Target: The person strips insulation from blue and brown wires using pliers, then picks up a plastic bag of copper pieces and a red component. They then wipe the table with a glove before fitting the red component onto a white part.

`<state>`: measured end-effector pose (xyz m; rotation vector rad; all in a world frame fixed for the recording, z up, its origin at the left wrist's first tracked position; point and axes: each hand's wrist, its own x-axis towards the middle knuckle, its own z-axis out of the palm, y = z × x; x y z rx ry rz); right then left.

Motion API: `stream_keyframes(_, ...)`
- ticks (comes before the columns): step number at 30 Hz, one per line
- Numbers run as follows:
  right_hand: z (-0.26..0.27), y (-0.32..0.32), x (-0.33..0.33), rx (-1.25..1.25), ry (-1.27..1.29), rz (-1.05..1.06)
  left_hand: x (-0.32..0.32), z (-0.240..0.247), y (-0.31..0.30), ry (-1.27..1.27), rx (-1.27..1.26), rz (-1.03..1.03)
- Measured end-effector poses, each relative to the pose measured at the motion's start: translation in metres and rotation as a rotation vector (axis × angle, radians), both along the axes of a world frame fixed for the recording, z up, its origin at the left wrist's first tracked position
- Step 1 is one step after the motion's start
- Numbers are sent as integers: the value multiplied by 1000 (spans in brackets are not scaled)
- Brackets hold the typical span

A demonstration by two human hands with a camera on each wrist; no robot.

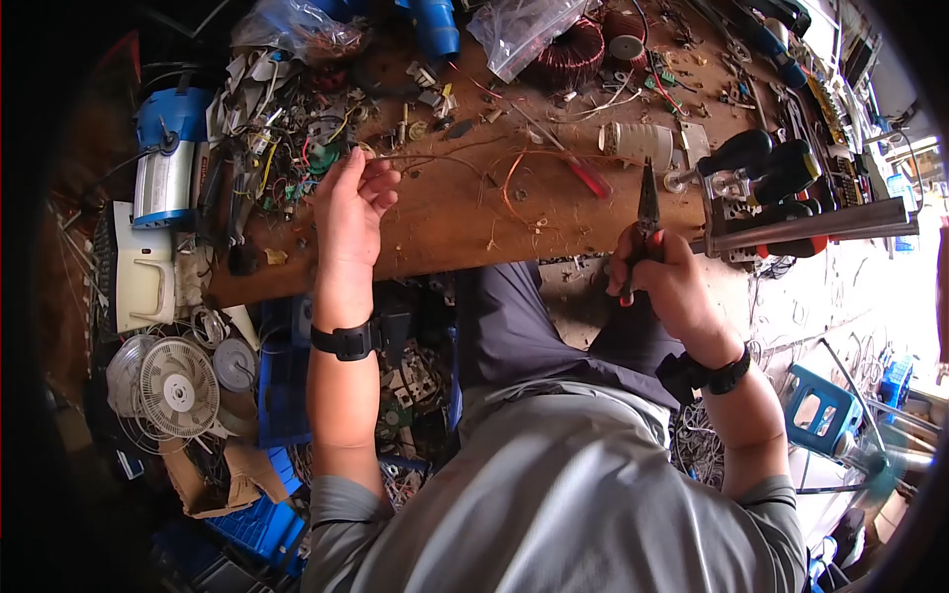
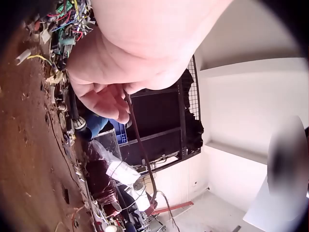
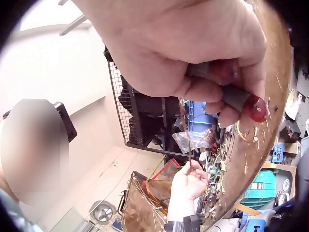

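Wire (image 1: 425,157), thin and brown, is pinched between the thumb and fingers of the left hand (image 1: 354,203), left of centre in the head view, and runs rightward from the fingertips above the wooden bench (image 1: 425,232). In the left wrist view it slants down from the fingers to the lower middle of the frame. The other fingers of that hand are bent.

Right of centre in the head view, the right hand (image 1: 670,282) is clamped round the handles of the needle-nose pliers (image 1: 647,203), whose dark tip points to the top of the frame. Whether the tips of the pliers meet cannot be told. The right wrist view shows the red handle ends sticking out past the curled fingers. The hands are well apart.

Between them on the bench lie an orange wire (image 1: 508,188) in a loose curve and a screwdriver (image 1: 590,179) with a red handle. A pale ribbed cylinder (image 1: 636,144) lies above the pliers, partly behind their tip. At the upper left, just beside the left hand, is a heap of wires and circuit boards (image 1: 287,163). At the top of the frame, a clear plastic bag (image 1: 522,32) lies beside a copper-wound coil (image 1: 571,57). At the lower left stands a round fan grille (image 1: 178,388).
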<state>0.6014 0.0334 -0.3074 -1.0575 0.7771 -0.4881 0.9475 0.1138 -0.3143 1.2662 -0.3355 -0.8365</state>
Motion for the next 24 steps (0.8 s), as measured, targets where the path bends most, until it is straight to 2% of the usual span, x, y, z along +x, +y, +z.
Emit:
stream_keyframes(7, -5, -9, 12, 80, -1, 20, 30, 0, 1, -58, 18, 126)
stream_keyframes(12, 12, -10, 9, 87, 53, 37, 50, 3, 3, -97, -3, 228)
stream_keyframes(17, 17, -17, 12, 39, 114, 147, 50, 10, 3, -86, -69, 221)
stream_keyframes(21, 25, -12, 0, 50, 122, 111, 57, 7, -2, -96, -74, 299)
stream_keyframes(24, 29, -6, -7, 1, 131, 123, 50, 10, -5, -81, -83, 281)
